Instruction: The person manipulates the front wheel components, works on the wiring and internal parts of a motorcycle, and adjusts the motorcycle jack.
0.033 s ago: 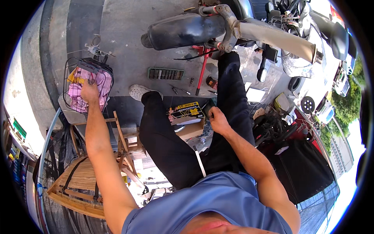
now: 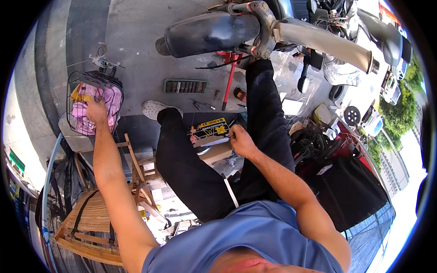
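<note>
My left hand [image 2: 96, 111] reaches into a black wire basket [image 2: 72, 105] at the left. Its fingers are closed at a pink cloth [image 2: 110, 96]; a small dark and reddish thing shows at the fingertips, too small to name. A yellow patch lies beside the cloth. My right hand [image 2: 243, 142] is curled into a fist over my lap, at the right end of a yellow and black cardboard box [image 2: 211, 128]. Whatever is inside that fist is hidden.
A motorcycle's front fender [image 2: 211, 36] and fork stand ahead, with a red bar [image 2: 230, 84] beneath. On the floor lie a green socket tray [image 2: 185, 86] and pliers [image 2: 207, 106]. A wooden chair [image 2: 91, 218] is at the lower left, a black case [image 2: 348, 193] at the right.
The whole view has shifted, so the floor things sit slightly farther left. My left hand stays in the basket. My right fist remains near the box.
</note>
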Demonstrator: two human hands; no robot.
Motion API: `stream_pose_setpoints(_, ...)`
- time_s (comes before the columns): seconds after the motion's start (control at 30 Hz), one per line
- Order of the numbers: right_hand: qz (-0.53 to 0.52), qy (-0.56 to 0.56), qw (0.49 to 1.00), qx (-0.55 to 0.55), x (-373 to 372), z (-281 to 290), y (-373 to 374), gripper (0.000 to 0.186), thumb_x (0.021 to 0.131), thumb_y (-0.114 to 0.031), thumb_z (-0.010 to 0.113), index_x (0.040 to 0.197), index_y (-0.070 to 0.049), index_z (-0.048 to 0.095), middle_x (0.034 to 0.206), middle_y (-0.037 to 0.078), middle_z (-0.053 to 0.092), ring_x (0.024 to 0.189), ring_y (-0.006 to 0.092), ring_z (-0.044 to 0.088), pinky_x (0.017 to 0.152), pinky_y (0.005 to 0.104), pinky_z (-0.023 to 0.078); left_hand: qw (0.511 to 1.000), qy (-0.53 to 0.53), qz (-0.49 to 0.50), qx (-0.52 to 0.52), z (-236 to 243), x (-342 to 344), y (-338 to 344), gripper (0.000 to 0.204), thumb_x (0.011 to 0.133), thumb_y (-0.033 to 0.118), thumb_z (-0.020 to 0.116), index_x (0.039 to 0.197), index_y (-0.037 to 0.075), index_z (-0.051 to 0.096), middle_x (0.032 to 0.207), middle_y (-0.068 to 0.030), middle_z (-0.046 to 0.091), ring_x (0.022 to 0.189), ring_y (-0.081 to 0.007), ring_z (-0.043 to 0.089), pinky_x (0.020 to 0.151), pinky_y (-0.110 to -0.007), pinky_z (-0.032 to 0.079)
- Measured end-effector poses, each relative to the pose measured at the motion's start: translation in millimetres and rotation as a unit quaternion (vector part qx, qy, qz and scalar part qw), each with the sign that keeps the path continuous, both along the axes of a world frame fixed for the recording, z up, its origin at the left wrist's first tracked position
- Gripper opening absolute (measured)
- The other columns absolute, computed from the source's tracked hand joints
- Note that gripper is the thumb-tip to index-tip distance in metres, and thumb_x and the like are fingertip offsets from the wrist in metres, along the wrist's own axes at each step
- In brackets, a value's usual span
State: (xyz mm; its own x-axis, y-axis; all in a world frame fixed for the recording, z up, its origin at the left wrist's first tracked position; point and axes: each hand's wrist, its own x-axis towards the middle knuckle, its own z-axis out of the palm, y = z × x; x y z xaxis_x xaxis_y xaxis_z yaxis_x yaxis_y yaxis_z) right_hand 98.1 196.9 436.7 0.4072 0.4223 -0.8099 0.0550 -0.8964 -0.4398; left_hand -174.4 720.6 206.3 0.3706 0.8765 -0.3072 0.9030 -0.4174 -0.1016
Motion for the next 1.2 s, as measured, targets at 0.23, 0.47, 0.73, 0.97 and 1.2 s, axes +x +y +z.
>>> stream_pose_setpoints(0.23,-0.065,0.105,0.991,-0.041,-17,-9,110,0.032,0.079,0.001,0.066,0.108,-0.003,0.054,0.105,0.021,0.061,0.102,0.0394,0.063,0.085,0.0458,0.05,0.995,-0.015,0.053,-0.079,-67,-61,-11,0.053,0.087,0.037,0.075,0.126,0.003,0.067,0.111,-0.0254,0.072,0.101,-0.0455,0.069,0.086,-0.052,0.054)
stream_pose_setpoints(0.47,-0.017,-0.003,0.998,0.055,17,-13,130,0.04,0.078,-0.001,0.067,0.117,-0.002,0.058,0.102,0.017,0.063,0.096,0.0347,0.064,0.083,0.0427,0.051,0.992,-0.064,0.015,-0.103,-73,-85,-34,0.052,0.079,0.026,0.08,0.12,-0.003,0.066,0.111,-0.0241,0.071,0.105,-0.044,0.067,0.092,-0.05,0.052)
stream_pose_setpoints(0.73,-0.393,0.381,0.806,0.224,112,95,150,0.031,0.08,0.004,0.055,0.11,-0.004,0.051,0.091,0.003,0.053,0.077,0.0099,0.051,0.068,0.0258,0.042,0.991,-0.123,0.02,-0.042,21,-22,-40,0.061,0.08,0.019,0.082,0.132,-0.001,0.059,0.127,-0.025,0.063,0.114,-0.0436,0.061,0.099,-0.049,0.048)
stream_pose_setpoints(0.97,-0.397,0.077,0.848,0.342,233,220,123,0.009,0.101,-0.006,0.053,0.11,-0.004,0.055,0.082,0.003,0.053,0.063,0.0083,0.044,0.056,0.024,0.038,0.819,-0.509,0.049,-0.26,290,302,-145,0.044,0.089,0.01,0.079,0.128,0.001,0.064,0.128,-0.0143,0.064,0.119,-0.0266,0.062,0.104,-0.039,0.05)
stream_pose_setpoints(1.2,-0.362,-0.02,0.892,0.27,335,223,79,0.049,0.088,0.008,0.052,0.135,-0.002,0.051,0.103,0.007,0.061,0.067,0.0057,0.052,0.06,0.0227,0.043,0.716,-0.495,-0.255,-0.42,437,532,-234,0.056,0.077,0.005,0.084,0.13,0.006,0.064,0.133,-0.0143,0.063,0.122,-0.0328,0.062,0.104,-0.041,0.05)
